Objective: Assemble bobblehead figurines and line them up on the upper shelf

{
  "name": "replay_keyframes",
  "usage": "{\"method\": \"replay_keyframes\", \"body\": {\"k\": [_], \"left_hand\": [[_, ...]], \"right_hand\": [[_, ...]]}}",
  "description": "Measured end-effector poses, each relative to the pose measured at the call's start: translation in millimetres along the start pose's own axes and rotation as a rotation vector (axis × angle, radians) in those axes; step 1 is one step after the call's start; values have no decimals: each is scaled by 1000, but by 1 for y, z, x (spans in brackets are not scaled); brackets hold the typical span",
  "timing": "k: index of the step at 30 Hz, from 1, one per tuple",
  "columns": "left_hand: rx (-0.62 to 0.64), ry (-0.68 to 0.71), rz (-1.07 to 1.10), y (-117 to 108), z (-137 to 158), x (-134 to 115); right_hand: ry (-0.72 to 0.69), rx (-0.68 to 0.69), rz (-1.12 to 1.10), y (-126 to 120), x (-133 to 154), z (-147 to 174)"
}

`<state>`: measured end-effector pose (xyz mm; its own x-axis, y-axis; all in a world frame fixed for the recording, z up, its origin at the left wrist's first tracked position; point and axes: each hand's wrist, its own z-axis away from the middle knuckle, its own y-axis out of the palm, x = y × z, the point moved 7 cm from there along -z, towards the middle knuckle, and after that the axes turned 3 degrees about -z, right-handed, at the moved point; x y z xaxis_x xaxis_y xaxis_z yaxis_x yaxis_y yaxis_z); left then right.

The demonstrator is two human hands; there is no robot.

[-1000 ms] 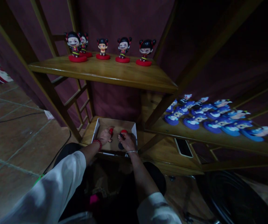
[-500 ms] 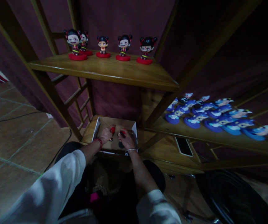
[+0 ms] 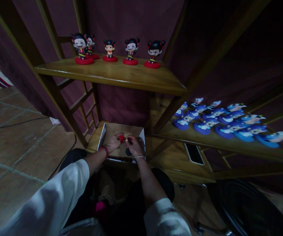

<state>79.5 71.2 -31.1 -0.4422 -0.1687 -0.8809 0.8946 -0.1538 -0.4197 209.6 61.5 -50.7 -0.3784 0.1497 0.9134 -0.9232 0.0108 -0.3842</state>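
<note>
Red piece (image 3: 121, 139) sits between both hands (image 3: 113, 143), beside a small figure (image 3: 127, 140).

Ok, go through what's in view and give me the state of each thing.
Cardboard box: open
Left hand: closed on the red piece
Right hand: closed on the small figurine
Red piece: held close to the small figurine; whether joined, unclear
Five upper figurines: upright
Blue figurines: grouped on their bases
Phone: flat, screen dark

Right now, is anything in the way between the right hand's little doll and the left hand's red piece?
Nothing I can see: the doll in the right hand and the red piece in the left hand are close together inside the box, partly covered.
</note>
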Motion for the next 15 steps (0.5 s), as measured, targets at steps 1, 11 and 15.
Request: {"method": "replay_keyframes", "body": {"k": [1, 11, 15], "left_hand": [[7, -20, 56, 3, 1, 2], [23, -139, 554, 17, 16, 14], [14, -165, 709, 17, 23, 15]], "right_hand": [[1, 0, -5, 0, 0, 0], [20, 10, -141, -2, -4, -2], [56, 44, -236, -1, -6, -1]]}}
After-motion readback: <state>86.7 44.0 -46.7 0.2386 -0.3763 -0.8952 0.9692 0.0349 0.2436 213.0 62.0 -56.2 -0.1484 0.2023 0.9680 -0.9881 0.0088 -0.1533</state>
